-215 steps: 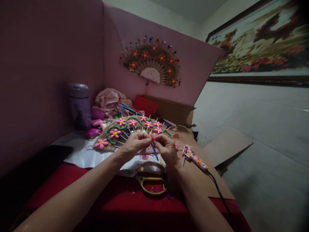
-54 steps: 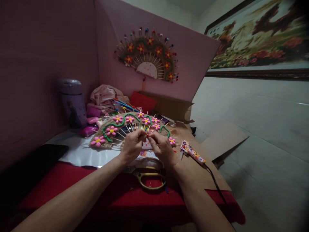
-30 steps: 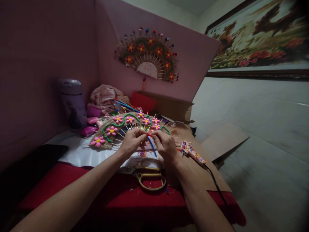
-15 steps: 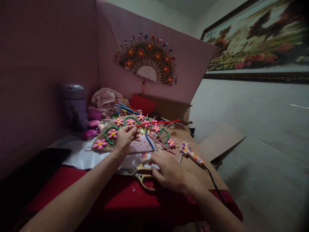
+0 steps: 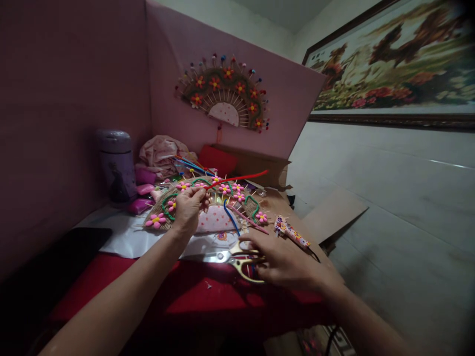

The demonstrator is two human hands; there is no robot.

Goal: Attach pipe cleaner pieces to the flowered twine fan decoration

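My left hand (image 5: pixel 190 210) pinches a red pipe cleaner (image 5: pixel 239 177), which points right above the decorated fan. My right hand (image 5: pixel 284 257) grips the gold handles of a pair of scissors (image 5: pixel 237 253); the blades point left, low over the table. Behind the hands lies a brown twine fan (image 5: pixel 158 207) with pink clay flowers (image 5: pixel 224 189), wavy green trim (image 5: pixel 254 206) and a dotted white half-circle (image 5: pixel 213 220). A blue pipe cleaner (image 5: pixel 231 216) and a pink one (image 5: pixel 249 219) rest across its front right part.
A patterned glue gun (image 5: pixel 291 232) lies on cardboard at the right. A purple flask (image 5: pixel 118 170), pink packets (image 5: pixel 140 205) and crumpled cloth (image 5: pixel 163 151) stand at the left back. Another fan (image 5: pixel 226 94) hangs on the pink board. Red cloth (image 5: pixel 178 291) covers the table's front.
My right hand has drawn the scissors to the right and lifted them slightly. The red pipe cleaner in my left hand has tilted upward at its free end.
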